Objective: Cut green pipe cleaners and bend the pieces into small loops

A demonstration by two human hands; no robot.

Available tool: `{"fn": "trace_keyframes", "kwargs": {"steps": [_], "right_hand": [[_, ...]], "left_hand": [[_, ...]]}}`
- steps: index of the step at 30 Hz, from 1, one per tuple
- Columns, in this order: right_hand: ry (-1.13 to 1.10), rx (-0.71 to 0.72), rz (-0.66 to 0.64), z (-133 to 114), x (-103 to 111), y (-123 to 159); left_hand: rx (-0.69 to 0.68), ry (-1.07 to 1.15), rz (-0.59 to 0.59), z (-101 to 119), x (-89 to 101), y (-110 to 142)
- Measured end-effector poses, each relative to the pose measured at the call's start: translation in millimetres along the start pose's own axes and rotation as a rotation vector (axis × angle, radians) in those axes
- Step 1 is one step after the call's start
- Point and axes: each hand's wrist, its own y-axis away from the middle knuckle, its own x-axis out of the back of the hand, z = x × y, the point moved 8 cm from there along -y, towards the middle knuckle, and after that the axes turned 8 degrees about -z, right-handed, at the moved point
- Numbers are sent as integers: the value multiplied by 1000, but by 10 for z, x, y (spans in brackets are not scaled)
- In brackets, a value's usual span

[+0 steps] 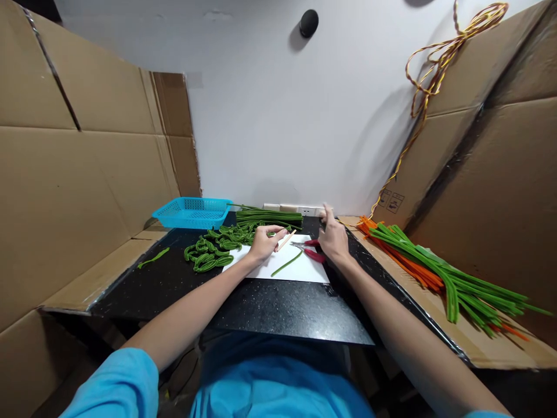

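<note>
My left hand [263,244] rests over a white sheet [256,270], its fingers closed around the lower part of a slim pale wooden stick [287,239]. My right hand [334,237] hovers by the sheet's right edge, one finger pointing up; it is blurred, and whether it holds anything does not show. Beside it, pliers with red handles [314,254] lie on the sheet with their jaws to the left. A short green pipe cleaner [286,264] lies diagonally in front of the pliers.
Looped green pipe cleaners [209,255] pile up left of the sheet, with straight ones [267,217] behind. A blue basket [191,217] stands at back left. Green pipe cleaners [435,264] and orange ones [413,267] lie on cardboard at right. Cardboard walls [87,186] flank the black table [278,305].
</note>
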Motion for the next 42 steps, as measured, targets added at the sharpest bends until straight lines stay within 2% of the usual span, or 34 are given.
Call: {"fn": "trace_keyframes", "kwargs": {"steps": [2,5,8,11,14,16,20,23,25,29,32,36,42], "right_hand": [[131,-34,-37,269,26,-80],[147,-103,-132,587,18,-137],[80,-95,-33,645,128,-151],[20,-21,90,528,252,-150],[13,-62,95,442,291,-141],[23,-15,84,302,288,-119],[-116,299,-60,-189,109,12],[-44,525,-229,-556,-133,199],[-4,588,-242,-691,-209,289],[-8,580,-163,-748,-189,344],[25,607,-156,-762,-164,373],[77,626,-120,-799,-116,397],[-90,578,-206,-814,-160,357]], "left_hand": [[11,-8,-2,-14,-10,4],[17,-10,-17,-33,-44,10],[23,6,-30,-52,-63,10],[39,12,-48,-68,-69,6],[60,26,-58,-71,-77,12],[87,46,-77,-80,-105,22],[184,112,-135,-143,-182,48],[240,205,-124,-178,-173,63],[252,255,-124,-164,-153,71],[311,288,-222,-136,-190,106],[345,299,-287,-152,-249,133],[350,350,-307,-188,-298,157],[366,365,-333,-194,-312,182]]}}
